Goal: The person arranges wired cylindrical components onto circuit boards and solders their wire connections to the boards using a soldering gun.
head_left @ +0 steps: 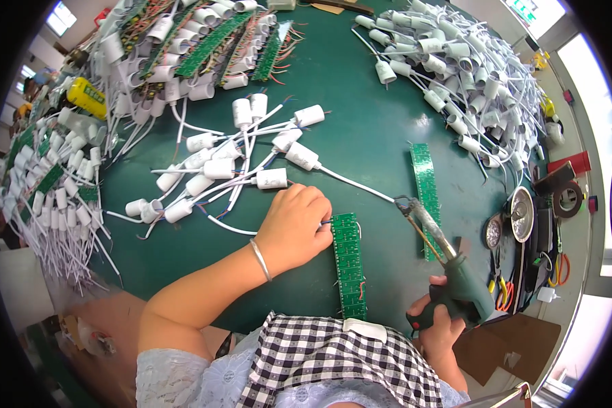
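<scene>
My left hand is closed in a pinch at the upper left edge of a narrow green circuit board. A short bit of dark thin wire shows between its fingertips and the board; the rest is hidden. My right hand grips a dark green soldering gun, whose metal barrel points up and left. Its tip overlaps a second green circuit board in view, close to the end of a white cable from a white lamp holder. Several more lamp holders lie loose beyond my left hand.
A large heap of white lamp holders covers the far right. Stacked boards with wired holders fill the far left, near a yellow bottle. Along the right edge lie a metal bowl, black tape and orange-handled scissors.
</scene>
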Motion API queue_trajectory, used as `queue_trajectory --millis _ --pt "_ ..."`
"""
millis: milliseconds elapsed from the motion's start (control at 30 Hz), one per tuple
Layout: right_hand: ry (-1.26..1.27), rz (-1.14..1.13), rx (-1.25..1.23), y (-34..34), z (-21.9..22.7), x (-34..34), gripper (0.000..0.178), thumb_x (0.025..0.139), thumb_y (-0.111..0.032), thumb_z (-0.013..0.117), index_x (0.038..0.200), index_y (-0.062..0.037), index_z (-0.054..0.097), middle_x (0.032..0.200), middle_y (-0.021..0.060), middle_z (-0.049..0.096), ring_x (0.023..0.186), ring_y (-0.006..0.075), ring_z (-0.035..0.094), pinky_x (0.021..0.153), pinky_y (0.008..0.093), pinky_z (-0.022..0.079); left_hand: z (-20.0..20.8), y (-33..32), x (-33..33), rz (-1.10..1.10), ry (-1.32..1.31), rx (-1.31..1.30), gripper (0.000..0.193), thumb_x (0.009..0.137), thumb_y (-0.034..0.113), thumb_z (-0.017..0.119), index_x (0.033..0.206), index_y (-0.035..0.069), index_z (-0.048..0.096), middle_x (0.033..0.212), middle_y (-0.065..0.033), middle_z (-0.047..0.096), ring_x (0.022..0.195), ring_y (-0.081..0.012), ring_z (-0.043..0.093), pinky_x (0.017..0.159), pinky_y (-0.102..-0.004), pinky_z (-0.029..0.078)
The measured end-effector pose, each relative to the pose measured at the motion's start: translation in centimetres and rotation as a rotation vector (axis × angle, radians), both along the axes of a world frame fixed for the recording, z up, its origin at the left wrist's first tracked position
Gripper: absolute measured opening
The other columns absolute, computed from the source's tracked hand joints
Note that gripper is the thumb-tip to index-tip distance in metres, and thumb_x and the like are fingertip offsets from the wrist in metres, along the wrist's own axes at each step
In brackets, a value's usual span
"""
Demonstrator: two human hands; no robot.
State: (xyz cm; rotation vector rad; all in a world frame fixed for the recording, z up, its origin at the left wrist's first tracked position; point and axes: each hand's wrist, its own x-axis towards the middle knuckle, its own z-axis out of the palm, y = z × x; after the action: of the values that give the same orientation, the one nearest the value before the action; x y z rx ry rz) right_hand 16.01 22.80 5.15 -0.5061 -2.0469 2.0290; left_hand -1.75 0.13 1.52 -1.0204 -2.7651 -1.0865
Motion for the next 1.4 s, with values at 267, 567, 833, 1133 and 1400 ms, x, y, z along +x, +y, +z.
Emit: queue_trajectory --millis 267,567,833,1133,1400 --pt "0.055 -0.092 -0.192 1.1 -0.9 1.0 0.044 0.086 -0.016 0.051 0.120 0.0087 0.040 0.114 0.0196 0.052 0.059 0.0198 0.059 0.053 0.0348 0.053 9.2 -3.5 2.2 -0.383 -0.503 1.244 0.020 0.094 0.029 0.044 0.095 0.010 0.050 0.107 -0.0161 0.058 0.104 -0.0318 0.053 0.099 -0.0460 0.032" --pt "0.096 -0.194 -0.210 1.2 -0.8 1.3 0.044 0.087 -0.018 0.052 0.120 0.0075 0.039 0.114 0.0195 0.052 0.058 0.0190 0.058 0.051 0.0338 0.052 10.4 -1.4 4.8 -0.263 -0.294 1.272 0.024 0.093 0.030 0.045 0.100 0.008 0.051 0.108 -0.0153 0.058 0.102 -0.0285 0.054 0.094 -0.0413 0.034" --pt "0.153 -0.215 -0.182 0.4 -0.2 1.0 0.045 0.087 -0.019 0.053 0.121 0.0072 0.038 0.114 0.0194 0.052 0.056 0.0192 0.057 0.050 0.0337 0.051 11.4 -2.5 4.5 -0.225 -0.161 1.258 0.029 0.092 0.031 0.045 0.105 0.006 0.052 0.109 -0.0145 0.058 0.100 -0.0255 0.054 0.090 -0.0372 0.036" --pt "0.054 -0.220 -0.142 1.0 -0.7 1.3 0.044 0.087 -0.016 0.052 0.122 0.0065 0.037 0.115 0.0203 0.052 0.056 0.0192 0.058 0.050 0.0341 0.052 12.7 -6.1 2.1 -0.175 0.002 1.214 0.035 0.091 0.032 0.046 0.110 0.004 0.052 0.110 -0.0137 0.058 0.099 -0.0222 0.055 0.086 -0.0326 0.039" --pt "0.163 -0.197 -0.177 -0.1 -0.8 -0.6 0.043 0.087 -0.016 0.052 0.121 0.0075 0.037 0.115 0.0216 0.051 0.056 0.0197 0.058 0.047 0.0328 0.051 12.9 -5.5 -0.2 -0.178 0.115 1.184 0.041 0.090 0.033 0.047 0.115 0.002 0.053 0.111 -0.0130 0.058 0.097 -0.0192 0.055 0.082 -0.0285 0.041"
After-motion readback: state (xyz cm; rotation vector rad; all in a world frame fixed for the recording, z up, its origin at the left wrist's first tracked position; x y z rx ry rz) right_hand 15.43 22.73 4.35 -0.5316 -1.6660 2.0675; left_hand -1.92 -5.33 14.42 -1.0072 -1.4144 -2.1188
